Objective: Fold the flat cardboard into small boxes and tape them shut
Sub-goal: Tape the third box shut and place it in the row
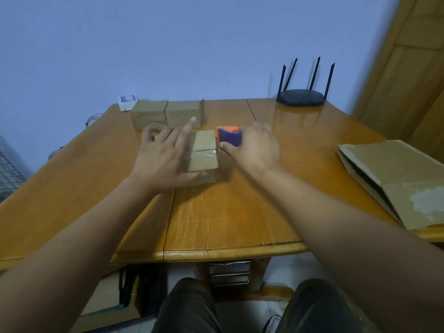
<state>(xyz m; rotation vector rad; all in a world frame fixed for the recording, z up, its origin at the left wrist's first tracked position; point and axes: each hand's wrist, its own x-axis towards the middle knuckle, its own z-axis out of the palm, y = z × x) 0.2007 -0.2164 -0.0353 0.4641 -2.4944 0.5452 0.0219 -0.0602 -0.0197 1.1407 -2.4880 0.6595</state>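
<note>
A small folded cardboard box (203, 150) stands mid-table with clear tape across its top seam. My left hand (163, 157) presses against the box's left side and front corner, thumb under the near edge, index finger stretched out over it. My right hand (254, 146) grips a purple and orange tape dispenser (229, 135) right beside the box's far right corner. Two finished boxes (165, 114) sit side by side at the back of the table.
A stack of flat cardboard (394, 179) lies at the table's right edge. A black router (302, 97) with several antennas stands at the back right. A small white device (127, 102) sits at the back left. My knees show below the wooden table (228, 224).
</note>
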